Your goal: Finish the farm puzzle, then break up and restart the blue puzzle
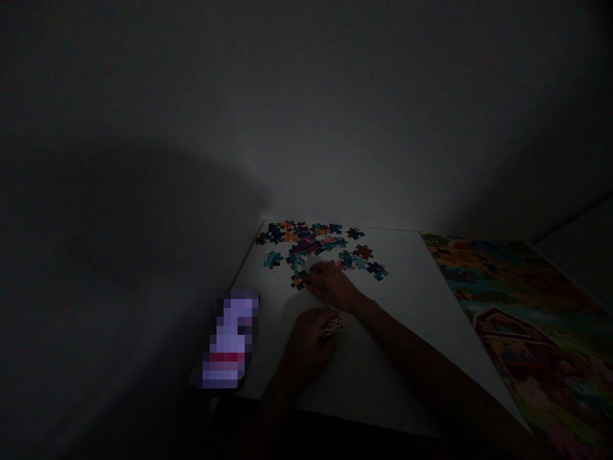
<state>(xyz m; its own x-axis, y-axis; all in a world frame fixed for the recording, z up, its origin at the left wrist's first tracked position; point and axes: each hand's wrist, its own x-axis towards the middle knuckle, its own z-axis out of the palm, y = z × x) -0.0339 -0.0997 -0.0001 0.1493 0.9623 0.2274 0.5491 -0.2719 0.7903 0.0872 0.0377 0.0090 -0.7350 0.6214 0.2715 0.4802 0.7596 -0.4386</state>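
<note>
The scene is very dark. On a white table point(407, 300), loose coloured puzzle pieces point(311, 246) lie scattered at the far left corner. My right hand point(332, 286) reaches forward and rests on the pieces at the near edge of the pile, fingers touching one small cluster point(300, 280). Closer to me, my left hand point(309, 342) rests on the table with a few pale puzzle pieces point(331, 328) held between its fingers.
A lit phone screen point(230, 338) lies at the table's left edge. A colourful puzzle picture or box lid point(527, 306) covers the right side of the table. Plain walls meet in a corner behind the table.
</note>
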